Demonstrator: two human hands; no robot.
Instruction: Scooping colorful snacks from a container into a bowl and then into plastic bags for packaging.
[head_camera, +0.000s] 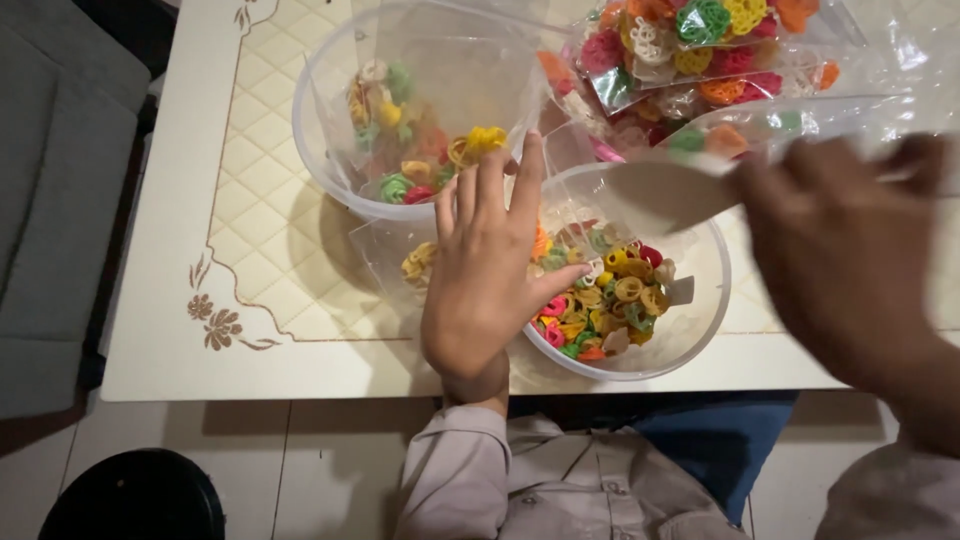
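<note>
My left hand lies flat with fingers spread over the near clear plastic bowl of colourful ring-shaped crackers, its palm on the bowl's left rim. My right hand, blurred and close to the camera, grips the edge of a clear plastic bag that droops over the bowl. A second clear bowl with a few crackers sits behind my left hand.
More sealed bags of coloured crackers are piled at the back right. Everything sits on a cream tiled table with a floral border. A grey cushion lies to the left, a black round object on the floor.
</note>
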